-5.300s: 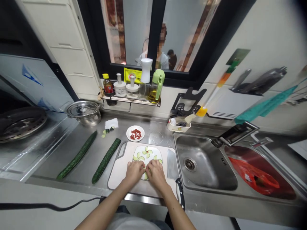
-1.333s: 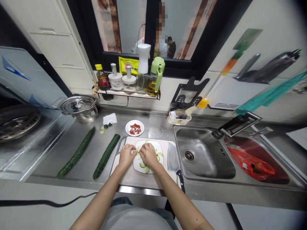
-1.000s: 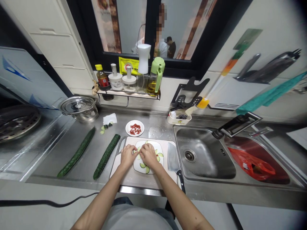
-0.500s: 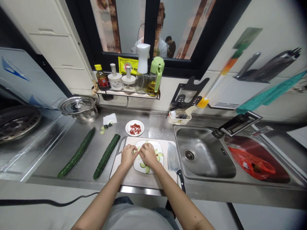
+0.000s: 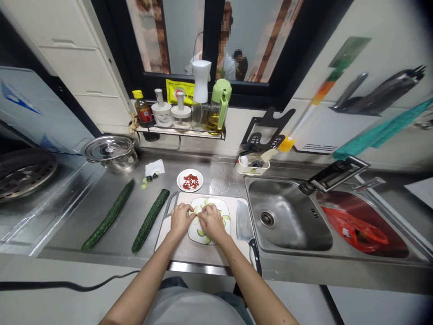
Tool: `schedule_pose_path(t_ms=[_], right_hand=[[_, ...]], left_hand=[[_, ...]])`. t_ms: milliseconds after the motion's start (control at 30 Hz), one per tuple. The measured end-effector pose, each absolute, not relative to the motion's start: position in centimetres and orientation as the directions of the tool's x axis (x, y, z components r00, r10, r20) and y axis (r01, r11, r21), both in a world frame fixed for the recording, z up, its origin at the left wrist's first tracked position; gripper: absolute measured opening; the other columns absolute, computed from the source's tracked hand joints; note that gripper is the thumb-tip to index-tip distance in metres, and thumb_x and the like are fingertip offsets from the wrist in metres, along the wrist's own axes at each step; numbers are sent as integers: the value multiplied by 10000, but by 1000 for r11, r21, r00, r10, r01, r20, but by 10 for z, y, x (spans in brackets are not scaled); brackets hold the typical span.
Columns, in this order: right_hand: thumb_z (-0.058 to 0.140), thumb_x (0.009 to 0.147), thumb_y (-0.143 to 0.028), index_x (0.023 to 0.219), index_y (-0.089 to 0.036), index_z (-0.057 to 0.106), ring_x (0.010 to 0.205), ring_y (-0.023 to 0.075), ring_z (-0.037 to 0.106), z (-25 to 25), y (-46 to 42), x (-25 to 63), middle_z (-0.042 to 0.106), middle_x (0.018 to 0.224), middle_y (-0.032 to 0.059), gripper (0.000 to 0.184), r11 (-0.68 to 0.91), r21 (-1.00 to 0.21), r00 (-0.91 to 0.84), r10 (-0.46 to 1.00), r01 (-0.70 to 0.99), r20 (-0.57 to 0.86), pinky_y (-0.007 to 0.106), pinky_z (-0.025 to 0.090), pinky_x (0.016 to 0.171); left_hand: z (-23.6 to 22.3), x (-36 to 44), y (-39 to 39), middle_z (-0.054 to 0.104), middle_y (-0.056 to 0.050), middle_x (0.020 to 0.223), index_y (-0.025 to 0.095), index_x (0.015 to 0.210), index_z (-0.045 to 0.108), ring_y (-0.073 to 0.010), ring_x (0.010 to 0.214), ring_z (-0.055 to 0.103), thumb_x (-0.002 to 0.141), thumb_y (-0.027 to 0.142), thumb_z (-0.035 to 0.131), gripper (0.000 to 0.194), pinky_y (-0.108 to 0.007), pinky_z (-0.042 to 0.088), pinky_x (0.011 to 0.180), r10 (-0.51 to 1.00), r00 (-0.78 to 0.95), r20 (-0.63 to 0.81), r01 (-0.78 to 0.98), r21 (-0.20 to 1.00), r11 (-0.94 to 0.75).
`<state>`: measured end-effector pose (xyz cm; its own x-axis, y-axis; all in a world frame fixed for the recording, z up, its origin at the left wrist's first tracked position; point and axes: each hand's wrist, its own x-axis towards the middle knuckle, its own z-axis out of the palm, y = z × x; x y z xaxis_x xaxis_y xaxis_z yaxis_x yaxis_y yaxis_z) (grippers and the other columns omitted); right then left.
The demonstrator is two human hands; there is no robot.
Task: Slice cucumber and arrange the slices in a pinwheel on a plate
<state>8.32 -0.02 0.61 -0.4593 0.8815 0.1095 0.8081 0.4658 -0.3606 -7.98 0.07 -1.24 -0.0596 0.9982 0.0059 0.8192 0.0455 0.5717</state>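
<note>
A white square plate (image 5: 221,235) with cucumber slices (image 5: 202,233) laid around it rests on a pale cutting board (image 5: 182,257). Over the plate's left part my left hand (image 5: 181,221) bends its fingers in a pinch. My right hand (image 5: 211,222) meets it at the fingertips, also pinched, over the plate's middle. Something small and reddish shows between the fingertips, too small to name surely. Beyond the board stands a small white dish (image 5: 180,174) of small red pieces (image 5: 190,181). To the right on the board lies a kitchen knife (image 5: 244,221).
Two whole cucumbers (image 5: 150,221) lie left of the board. Cucumber ends sit by a white tissue (image 5: 154,167), near a lidded steel pot (image 5: 118,158). A sink (image 5: 291,216) is on the right, holding a red plastic bag (image 5: 358,230) in its far basin. Condiments stand on a wall rack (image 5: 179,132).
My right hand has shifted slightly down, uncovering more slices at the plate's far side. My left hand stays nearly in place. The fingertips remain together.
</note>
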Motion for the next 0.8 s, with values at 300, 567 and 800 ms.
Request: schedule_pose_path(t_ms=[300,567,800], right_hand=[[531,880,-228,948,-237,718,995,218,383,4,0,80,557,1032,72,199,469,-359,-466,879,807,100,336,324,803],[526,892,-242,933,-252,726,1005,216,388,9,2,79,564,1046,68,204,462,-363,-464,882,809,86,328,322,810],[518,888,-231,947,-242,714,975,215,413,21,0,100,578,1005,68,205,393,-426,-370,918,815,140,333,334,829]], left_hand=[[-12,-80,1,606,-37,870,203,839,662,-206,922,544,769,257,650,89,-318,370,840,998,-66,-3,820,570,56],[-11,-80,1,614,-35,865,204,831,665,-202,906,552,765,265,656,90,-311,378,820,997,-77,-2,799,598,63],[-1,-89,-8,636,-45,922,222,866,681,-220,937,550,819,292,589,124,-348,370,851,995,-93,35,815,577,56]])
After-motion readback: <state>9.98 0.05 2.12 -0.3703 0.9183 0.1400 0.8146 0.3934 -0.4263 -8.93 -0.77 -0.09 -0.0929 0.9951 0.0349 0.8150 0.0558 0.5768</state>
